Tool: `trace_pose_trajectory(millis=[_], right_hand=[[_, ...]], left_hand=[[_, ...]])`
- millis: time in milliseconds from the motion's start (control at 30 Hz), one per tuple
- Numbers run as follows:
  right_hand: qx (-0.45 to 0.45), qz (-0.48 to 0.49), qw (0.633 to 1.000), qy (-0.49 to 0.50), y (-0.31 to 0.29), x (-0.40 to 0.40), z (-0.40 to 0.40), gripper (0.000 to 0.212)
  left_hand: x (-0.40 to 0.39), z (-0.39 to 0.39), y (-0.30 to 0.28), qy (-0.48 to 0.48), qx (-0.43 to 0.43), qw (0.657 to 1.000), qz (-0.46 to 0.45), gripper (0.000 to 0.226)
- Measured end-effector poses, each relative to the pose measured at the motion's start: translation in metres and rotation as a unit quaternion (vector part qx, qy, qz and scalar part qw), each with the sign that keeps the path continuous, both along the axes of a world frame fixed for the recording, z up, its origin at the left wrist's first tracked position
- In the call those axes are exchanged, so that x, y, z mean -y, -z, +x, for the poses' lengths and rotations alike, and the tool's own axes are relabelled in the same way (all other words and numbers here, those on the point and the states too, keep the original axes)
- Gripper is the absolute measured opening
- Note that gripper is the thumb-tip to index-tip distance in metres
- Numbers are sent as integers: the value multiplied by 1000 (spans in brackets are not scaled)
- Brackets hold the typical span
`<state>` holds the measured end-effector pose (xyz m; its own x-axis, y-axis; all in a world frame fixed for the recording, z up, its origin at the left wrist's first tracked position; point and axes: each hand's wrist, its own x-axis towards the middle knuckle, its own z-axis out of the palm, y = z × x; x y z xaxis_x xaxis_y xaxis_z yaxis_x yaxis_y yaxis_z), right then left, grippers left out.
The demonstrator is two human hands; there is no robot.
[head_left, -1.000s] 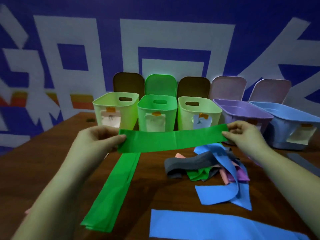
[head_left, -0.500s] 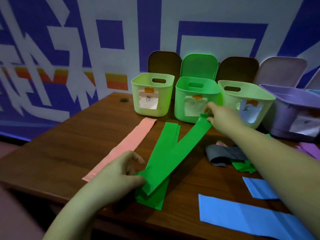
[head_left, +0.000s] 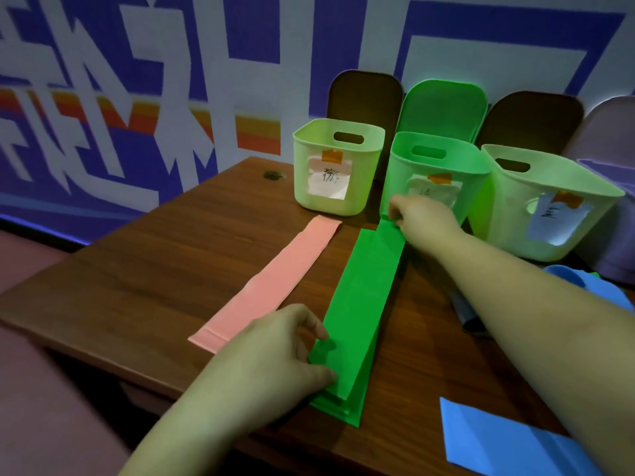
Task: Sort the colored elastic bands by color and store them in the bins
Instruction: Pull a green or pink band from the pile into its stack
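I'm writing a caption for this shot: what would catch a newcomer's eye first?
The bright green band lies stretched down the middle of the wooden table, with the left hand pinching its near end and the right hand its far end. A pink band lies flat beside it on the left. Behind them stands a row of labelled bins.

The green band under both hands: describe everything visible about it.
The green band is a long, flat, bright green strip of smooth, stretchy-looking material. It lies lengthwise on top of other green bands stacked on the wooden table, beside a pink band. The left hand pinches its near end; the right hand pinches its far end, just in front of the green bin.
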<state>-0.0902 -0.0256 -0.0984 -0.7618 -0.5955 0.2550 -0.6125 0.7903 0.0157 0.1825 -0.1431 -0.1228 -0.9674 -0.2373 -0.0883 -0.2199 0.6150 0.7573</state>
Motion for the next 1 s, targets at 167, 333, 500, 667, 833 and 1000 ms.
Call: trace_pose_trajectory(millis=[167,333,500,667,833,1000], right_hand=[[-1,17,1000,0,15,12,-1,17],[57,49,997,14,28,12,-6,31],[88,27,996,9,24,4,-1,33],[90,27,995,-13,7,-17,14,36],[81,23,996,-16,-6,-60,28,36],[97,-43,994,11,-16,-128,24,33]], left_hand=[[-8,0,2,5,4,996,-91,30],[-10,1,3,13,31,989,-144,28],[-7,3,1,10,30,989,-147,27],[-7,-3,-9,-18,28,992,-123,27],[-22,-19,-19,-38,8,993,-116,33],[-54,-36,-25,-6,-3,985,-175,42]])
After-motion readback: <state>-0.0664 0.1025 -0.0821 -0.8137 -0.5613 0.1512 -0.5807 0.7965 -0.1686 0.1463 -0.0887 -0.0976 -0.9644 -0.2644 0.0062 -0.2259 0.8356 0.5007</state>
